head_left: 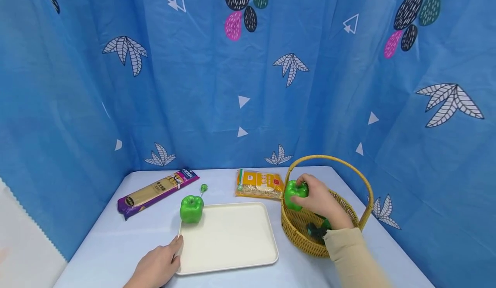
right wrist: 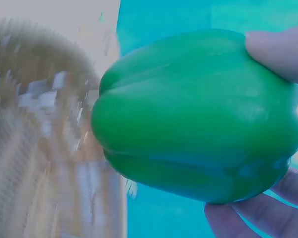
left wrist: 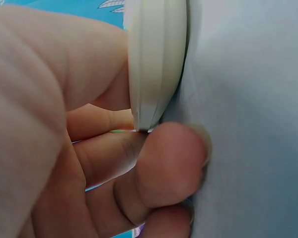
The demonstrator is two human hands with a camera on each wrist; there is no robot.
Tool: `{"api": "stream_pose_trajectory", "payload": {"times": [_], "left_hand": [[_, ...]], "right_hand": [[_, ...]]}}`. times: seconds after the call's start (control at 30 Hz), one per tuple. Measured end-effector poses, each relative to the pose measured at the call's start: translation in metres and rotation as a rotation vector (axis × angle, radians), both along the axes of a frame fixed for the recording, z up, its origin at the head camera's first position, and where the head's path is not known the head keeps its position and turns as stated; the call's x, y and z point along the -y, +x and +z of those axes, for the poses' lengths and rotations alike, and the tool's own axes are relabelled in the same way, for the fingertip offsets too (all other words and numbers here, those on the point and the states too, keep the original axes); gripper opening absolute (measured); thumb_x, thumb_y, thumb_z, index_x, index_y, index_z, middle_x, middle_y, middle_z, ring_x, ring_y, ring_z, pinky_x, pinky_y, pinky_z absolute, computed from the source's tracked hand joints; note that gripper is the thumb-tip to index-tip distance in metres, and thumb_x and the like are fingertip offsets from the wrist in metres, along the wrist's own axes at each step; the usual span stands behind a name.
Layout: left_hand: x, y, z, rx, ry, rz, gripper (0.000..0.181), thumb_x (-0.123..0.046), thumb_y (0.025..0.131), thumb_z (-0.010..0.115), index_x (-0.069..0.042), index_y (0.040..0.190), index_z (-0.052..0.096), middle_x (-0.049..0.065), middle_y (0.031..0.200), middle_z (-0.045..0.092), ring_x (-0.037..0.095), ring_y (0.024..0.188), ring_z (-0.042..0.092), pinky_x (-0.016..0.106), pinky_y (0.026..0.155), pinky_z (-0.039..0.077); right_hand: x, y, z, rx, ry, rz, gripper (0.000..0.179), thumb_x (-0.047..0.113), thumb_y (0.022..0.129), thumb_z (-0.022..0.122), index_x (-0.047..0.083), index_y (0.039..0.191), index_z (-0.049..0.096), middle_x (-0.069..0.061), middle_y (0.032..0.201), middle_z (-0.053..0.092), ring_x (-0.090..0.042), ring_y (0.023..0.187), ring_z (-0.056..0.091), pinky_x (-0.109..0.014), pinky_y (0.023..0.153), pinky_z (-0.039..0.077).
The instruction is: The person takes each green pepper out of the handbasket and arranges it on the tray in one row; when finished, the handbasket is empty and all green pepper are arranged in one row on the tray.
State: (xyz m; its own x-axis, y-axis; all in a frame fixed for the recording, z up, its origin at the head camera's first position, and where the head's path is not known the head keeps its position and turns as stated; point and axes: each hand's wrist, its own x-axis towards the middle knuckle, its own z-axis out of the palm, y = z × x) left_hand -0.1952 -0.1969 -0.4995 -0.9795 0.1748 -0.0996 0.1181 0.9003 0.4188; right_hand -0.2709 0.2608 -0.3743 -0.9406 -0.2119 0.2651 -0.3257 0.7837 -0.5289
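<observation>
My right hand (head_left: 315,197) grips a green bell pepper (head_left: 296,194) over the left part of a woven basket (head_left: 304,243) with a tall handle. The right wrist view shows the thumb on one side of this pepper (right wrist: 198,119) and several fingers on the other. At the left edge of a cream rectangular tray (head_left: 228,236), my left hand (head_left: 159,262) holds the rim near the front corner. Up close, the left wrist view has the tray rim (left wrist: 156,59) between thumb and fingers. Another green bell pepper (head_left: 191,209) sits at the tray's back left corner.
Dark green items (head_left: 317,231) lie in the basket, partly hidden by the right arm. An orange-labelled grain bag (head_left: 260,184) is behind the tray. A purple noodle packet (head_left: 156,192) lies at the back left. Near the left pepper is a small green piece (head_left: 203,188).
</observation>
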Motion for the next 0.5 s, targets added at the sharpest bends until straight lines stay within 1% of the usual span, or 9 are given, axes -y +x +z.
{"api": "stream_pose_trajectory", "payload": {"times": [0.1, 0.2, 0.27, 0.3, 0.33, 0.43, 0.5], "left_hand": [[0.001, 0.000, 0.000, -0.002, 0.009, 0.007, 0.058, -0.019, 0.090, 0.068, 0.004, 0.143, 0.057, 0.020, 0.143, 0.062, 0.018, 0.052, 0.037, 0.033, 0.057, 0.039], [0.001, 0.001, 0.000, -0.004, 0.015, 0.008, 0.058, -0.019, 0.090, 0.067, 0.004, 0.143, 0.057, 0.020, 0.140, 0.064, 0.018, 0.051, 0.038, 0.032, 0.056, 0.038], [0.000, 0.001, 0.000, 0.000, 0.017, 0.008, 0.058, -0.019, 0.090, 0.067, 0.004, 0.143, 0.056, 0.019, 0.122, 0.072, 0.017, 0.051, 0.037, 0.032, 0.055, 0.037], [0.000, 0.001, 0.000, 0.002, 0.020, 0.008, 0.059, -0.018, 0.090, 0.067, 0.004, 0.143, 0.056, 0.018, 0.110, 0.074, 0.017, 0.051, 0.036, 0.032, 0.054, 0.036], [0.000, 0.001, 0.000, 0.001, 0.021, 0.007, 0.058, -0.018, 0.090, 0.067, 0.005, 0.143, 0.056, 0.018, 0.109, 0.074, 0.017, 0.051, 0.035, 0.032, 0.054, 0.036], [-0.001, 0.002, 0.000, -0.002, 0.015, 0.011, 0.058, -0.018, 0.090, 0.067, 0.005, 0.143, 0.057, 0.018, 0.108, 0.074, 0.016, 0.051, 0.035, 0.032, 0.053, 0.036], [-0.001, 0.003, 0.000, -0.008, 0.012, 0.013, 0.058, -0.019, 0.090, 0.068, 0.004, 0.143, 0.057, 0.020, 0.129, 0.070, 0.017, 0.051, 0.036, 0.032, 0.055, 0.038]], "right_hand": [[0.030, 0.004, 0.004, -0.014, -0.012, 0.049, 0.038, 0.025, 0.084, 0.084, 0.013, 0.110, 0.059, -0.006, 0.110, 0.061, -0.021, 0.092, 0.059, -0.036, 0.075, 0.054], [0.062, 0.003, 0.001, -0.026, -0.019, 0.119, 0.037, 0.024, 0.083, 0.086, 0.016, 0.107, 0.059, -0.002, 0.108, 0.060, -0.019, 0.092, 0.057, -0.032, 0.074, 0.054], [0.083, 0.002, -0.004, -0.023, -0.025, 0.174, 0.037, 0.025, 0.084, 0.085, 0.016, 0.107, 0.058, -0.001, 0.108, 0.059, -0.018, 0.091, 0.056, -0.030, 0.072, 0.053], [0.094, 0.001, -0.008, -0.022, -0.025, 0.199, 0.037, 0.026, 0.085, 0.085, 0.017, 0.108, 0.058, 0.000, 0.108, 0.059, -0.017, 0.091, 0.056, -0.029, 0.072, 0.054], [0.104, -0.001, -0.011, -0.020, -0.028, 0.222, 0.036, 0.027, 0.086, 0.084, 0.017, 0.108, 0.057, 0.000, 0.108, 0.059, -0.017, 0.092, 0.056, -0.028, 0.072, 0.054], [0.132, -0.007, -0.022, -0.007, -0.028, 0.269, 0.036, 0.030, 0.088, 0.082, 0.019, 0.111, 0.056, 0.001, 0.112, 0.059, -0.016, 0.095, 0.055, -0.027, 0.076, 0.054], [0.149, -0.012, -0.030, -0.013, -0.013, 0.285, 0.037, 0.033, 0.088, 0.082, 0.019, 0.112, 0.056, 0.002, 0.113, 0.059, -0.016, 0.096, 0.055, -0.027, 0.079, 0.053]]}}
